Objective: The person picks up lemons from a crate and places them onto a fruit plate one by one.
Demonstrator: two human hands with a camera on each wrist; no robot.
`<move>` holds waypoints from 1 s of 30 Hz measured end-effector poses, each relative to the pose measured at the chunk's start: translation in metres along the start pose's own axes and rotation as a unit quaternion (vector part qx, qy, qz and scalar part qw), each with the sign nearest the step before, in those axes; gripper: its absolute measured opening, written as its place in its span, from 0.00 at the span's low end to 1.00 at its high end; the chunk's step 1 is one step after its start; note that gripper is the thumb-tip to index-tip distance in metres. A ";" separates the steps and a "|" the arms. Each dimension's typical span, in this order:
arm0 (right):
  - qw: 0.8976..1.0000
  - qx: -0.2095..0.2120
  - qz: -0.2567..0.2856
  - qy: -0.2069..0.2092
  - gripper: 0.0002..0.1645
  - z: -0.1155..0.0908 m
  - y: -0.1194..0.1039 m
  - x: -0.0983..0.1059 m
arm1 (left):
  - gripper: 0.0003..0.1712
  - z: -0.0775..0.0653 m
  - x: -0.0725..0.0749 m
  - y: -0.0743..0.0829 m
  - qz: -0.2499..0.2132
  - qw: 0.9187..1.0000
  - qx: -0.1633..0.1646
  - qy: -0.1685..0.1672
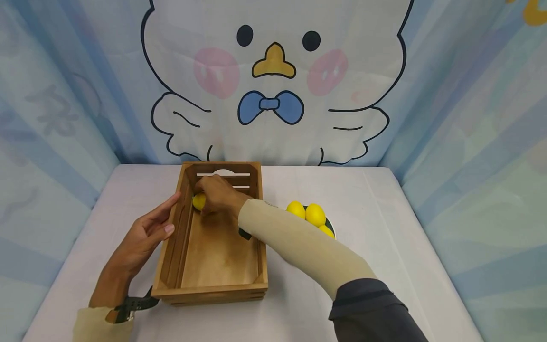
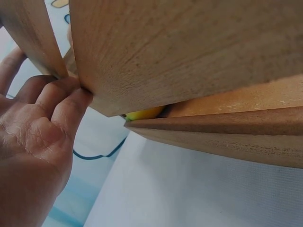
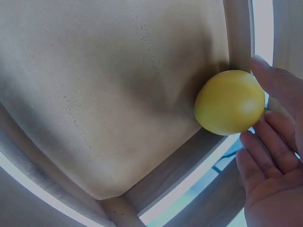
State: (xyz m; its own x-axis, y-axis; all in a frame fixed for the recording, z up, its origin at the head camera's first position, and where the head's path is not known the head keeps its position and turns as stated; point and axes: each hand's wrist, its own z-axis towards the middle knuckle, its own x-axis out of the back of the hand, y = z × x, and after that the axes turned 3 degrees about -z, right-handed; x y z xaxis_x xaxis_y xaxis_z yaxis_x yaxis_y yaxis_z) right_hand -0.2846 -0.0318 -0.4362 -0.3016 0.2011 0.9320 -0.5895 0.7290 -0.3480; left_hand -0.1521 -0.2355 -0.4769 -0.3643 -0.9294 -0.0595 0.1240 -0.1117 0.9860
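A wooden crate (image 1: pixel 220 256) with slatted sides stands on the white table. My left hand (image 1: pixel 147 235) holds its left side from outside; in the left wrist view, bent fingers (image 2: pixel 66 106) meet the slats, with their tips partly hidden. Inside the crate, my right hand (image 1: pixel 220 192) reaches to the far left corner. There a yellow lemon (image 3: pixel 229 102) lies against the walls. In the right wrist view the right fingers (image 3: pixel 265 156) lie loosely beside the lemon, and the thumb tip stands off its surface.
Right of the crate, a dark bowl with a pale rim (image 1: pixel 329 225) holds several lemons (image 1: pixel 315 215), partly hidden behind my right forearm. A curtain with a printed cartoon bird (image 1: pixel 273 137) hangs behind the white table (image 1: pixel 363 204); curtains also hang at both sides.
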 end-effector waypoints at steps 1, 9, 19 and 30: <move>1.000 -0.002 0.001 -0.002 0.36 0.000 0.000 0.000 | 0.41 0.000 0.000 0.000 0.001 1.000 0.001 0.000; 1.000 -0.003 0.016 -0.012 0.32 -0.001 0.000 0.000 | 0.40 0.000 0.000 0.000 -0.003 1.000 0.000 -0.002; 1.000 -0.009 0.007 -0.027 0.28 -0.002 -0.001 0.001 | 0.40 0.000 0.000 0.001 0.004 1.000 0.015 0.004; 0.999 -0.016 0.012 -0.047 0.27 -0.003 -0.001 0.002 | 0.40 0.000 0.000 0.000 0.001 1.000 0.011 0.002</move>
State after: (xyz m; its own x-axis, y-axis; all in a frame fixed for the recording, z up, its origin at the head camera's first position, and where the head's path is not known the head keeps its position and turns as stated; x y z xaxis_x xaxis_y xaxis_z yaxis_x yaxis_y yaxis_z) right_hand -0.2825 -0.0306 -0.4333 -0.3847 0.1574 0.9095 -0.5577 0.7455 -0.3649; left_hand -0.1518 -0.2358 -0.4766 -0.3600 -0.9311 -0.0591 0.1049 -0.1033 0.9891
